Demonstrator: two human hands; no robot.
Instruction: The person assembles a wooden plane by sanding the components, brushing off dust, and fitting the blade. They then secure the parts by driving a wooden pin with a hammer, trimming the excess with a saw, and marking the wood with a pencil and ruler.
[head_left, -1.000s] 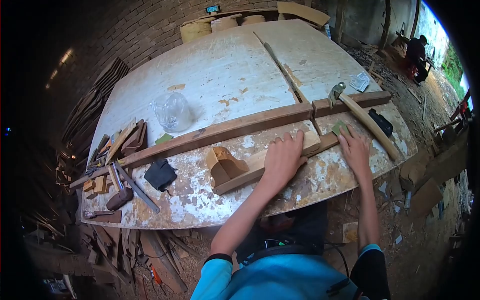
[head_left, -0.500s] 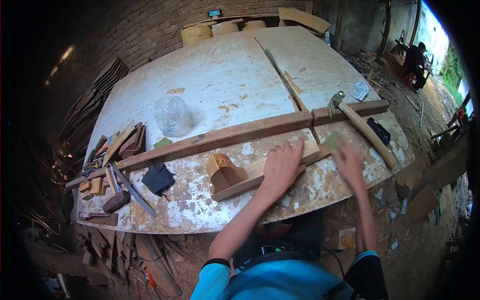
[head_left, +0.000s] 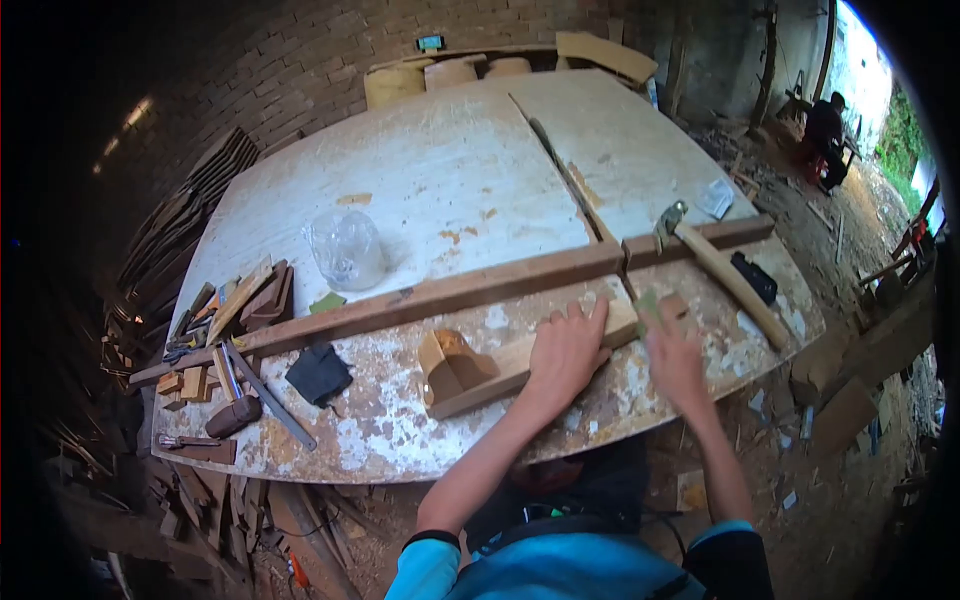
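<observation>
Scuffed worktable (head_left: 420, 205) | right hand (head_left: 676, 362) motion-blurred | green sheet (head_left: 648, 304) partly hidden

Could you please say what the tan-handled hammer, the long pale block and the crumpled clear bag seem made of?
Tan-handled hammer: the smooth tan handle looks wooden, the greyish, faintly shiny head probably metal. Long pale block under the left hand: apparently bare wood, given its matte tan surface. Crumpled clear bag: likely glossy plastic film, being see-through with bright creases.

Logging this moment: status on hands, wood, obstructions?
Left hand on wood block. Right hand blurred, at green sheet. Hammer to its right, seemingly clear.
</observation>
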